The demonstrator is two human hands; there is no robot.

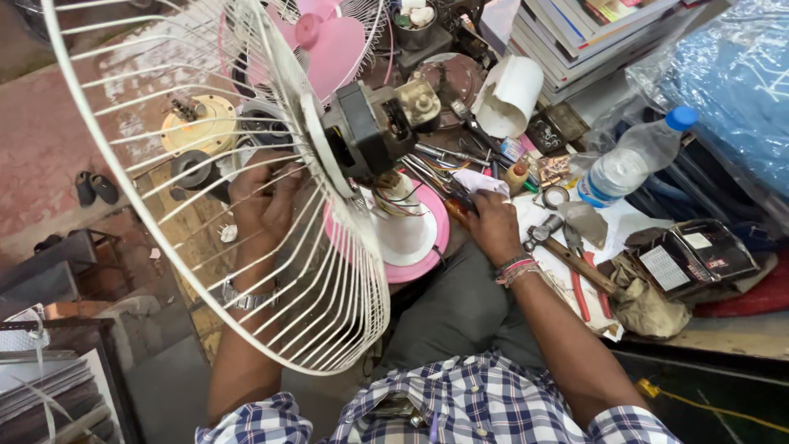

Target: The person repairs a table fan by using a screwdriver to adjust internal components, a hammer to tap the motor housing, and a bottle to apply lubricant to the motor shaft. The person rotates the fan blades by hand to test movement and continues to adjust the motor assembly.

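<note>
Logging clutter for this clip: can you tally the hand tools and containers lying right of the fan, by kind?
Hammer: 1
Red-handled pliers: 1
Clear plastic bottle with blue cap: 1
Small yellow bottle with red cap: 1
Total: 4
The right hand grips a tool too hidden to name, so it is not counted.

Fan guard [329, 271] white-coated wire; fan base [427, 247] glossy pink plastic; bottle [633, 156] clear plastic

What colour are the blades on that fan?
Pink; the fan blades show through the white wire guard in the head view.
</note>
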